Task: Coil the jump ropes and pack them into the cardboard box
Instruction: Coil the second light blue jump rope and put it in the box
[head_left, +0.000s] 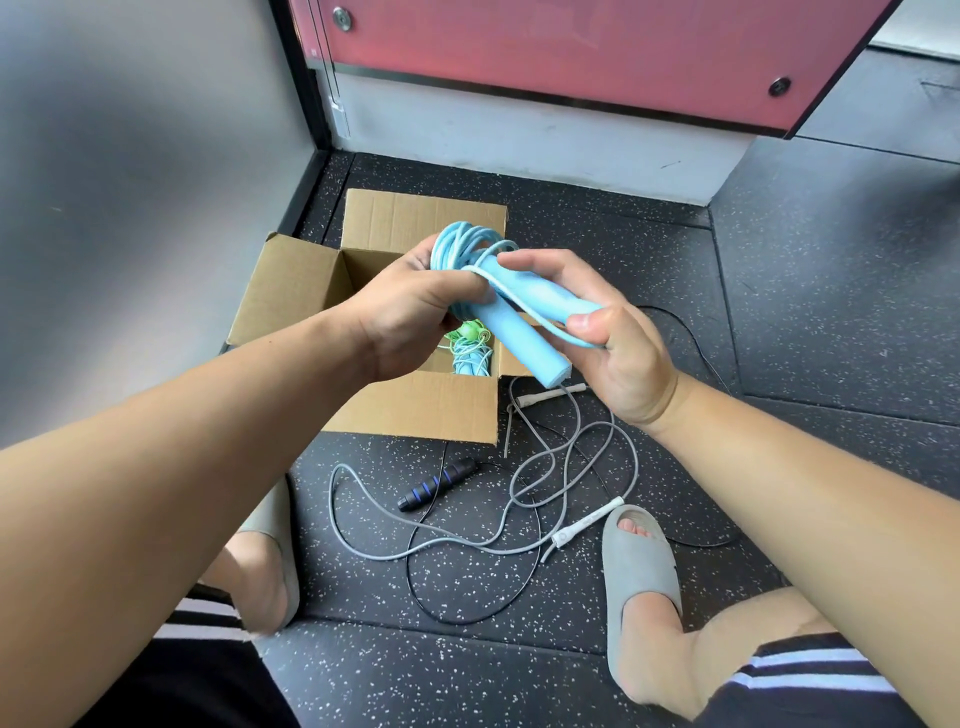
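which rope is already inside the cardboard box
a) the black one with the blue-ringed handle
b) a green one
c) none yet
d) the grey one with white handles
b: a green rope shows inside the open cardboard box, while the grey rope with white handles and the black handle with blue rings lie on the floor outside it.
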